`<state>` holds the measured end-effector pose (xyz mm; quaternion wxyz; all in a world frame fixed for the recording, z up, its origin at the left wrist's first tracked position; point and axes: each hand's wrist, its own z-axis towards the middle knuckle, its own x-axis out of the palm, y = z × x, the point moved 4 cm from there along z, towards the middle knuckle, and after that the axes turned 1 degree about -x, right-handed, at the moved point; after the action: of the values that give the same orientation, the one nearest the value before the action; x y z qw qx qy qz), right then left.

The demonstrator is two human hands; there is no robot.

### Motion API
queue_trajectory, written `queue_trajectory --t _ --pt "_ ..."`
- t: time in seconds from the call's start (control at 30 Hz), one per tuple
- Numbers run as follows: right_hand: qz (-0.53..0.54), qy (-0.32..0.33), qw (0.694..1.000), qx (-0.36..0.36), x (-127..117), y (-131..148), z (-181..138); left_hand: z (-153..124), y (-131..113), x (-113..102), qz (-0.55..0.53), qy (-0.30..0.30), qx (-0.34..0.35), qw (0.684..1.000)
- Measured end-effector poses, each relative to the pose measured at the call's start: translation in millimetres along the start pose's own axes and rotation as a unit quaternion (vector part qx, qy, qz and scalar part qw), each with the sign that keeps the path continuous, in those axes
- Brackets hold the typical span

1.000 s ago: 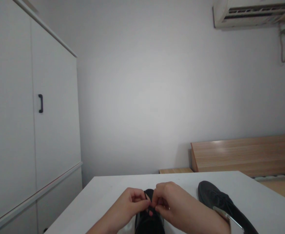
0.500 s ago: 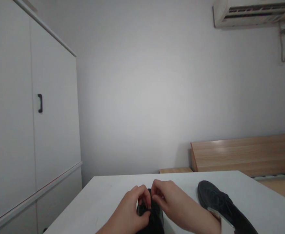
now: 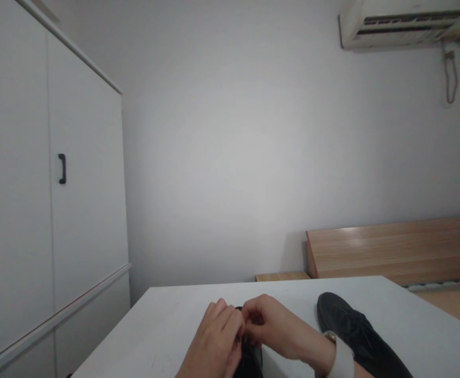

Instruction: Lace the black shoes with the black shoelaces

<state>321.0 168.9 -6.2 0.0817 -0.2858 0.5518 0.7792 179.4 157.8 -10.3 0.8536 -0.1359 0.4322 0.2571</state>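
Observation:
A black shoe [image 3: 248, 361] sits on the white table [image 3: 167, 325] at the bottom centre, mostly hidden by my hands. My left hand [image 3: 217, 338] lies over the shoe's top with fingers curled together. My right hand [image 3: 267, 325] meets it from the right, fingertips pinched at the shoe's laces; the lace itself is hidden between the fingers. A watch with a white strap [image 3: 338, 357] is on my right wrist. A second black shoe [image 3: 351, 328] lies on the table to the right, untouched.
A tall white cupboard [image 3: 49, 210] with a black handle [image 3: 62, 168] stands at the left. A wooden bed frame [image 3: 395, 252] lies beyond the table at the right. An air conditioner [image 3: 403, 23] hangs on the wall at the top right.
My left hand has slid forward over the shoe, covering the loop of lace that showed a second ago. Both hands have drawn closer together. The view has tilted slightly.

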Motion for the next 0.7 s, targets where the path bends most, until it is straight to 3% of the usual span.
queue_trajectory --t 0.2,0.43,0.53,0.7 --pt "-0.081 -0.077 0.993 -0.023 -4.8 7.9 -2.7 0.6 -6.9 -11.1 -0.05 0.061 -0.045 0.996" --pt "-0.098 -0.081 0.992 0.002 3.7 5.6 -1.6 9.7 -5.3 -20.1 -0.173 0.2 -0.164 0.95" --pt "-0.101 -0.083 0.991 -0.004 0.3 8.9 -1.7 5.0 -1.8 -13.7 -0.153 0.22 -0.128 0.955" --pt "-0.111 -0.154 0.981 -0.034 -27.1 34.6 -13.5 -19.5 12.1 33.2 -0.009 0.215 0.042 0.976"
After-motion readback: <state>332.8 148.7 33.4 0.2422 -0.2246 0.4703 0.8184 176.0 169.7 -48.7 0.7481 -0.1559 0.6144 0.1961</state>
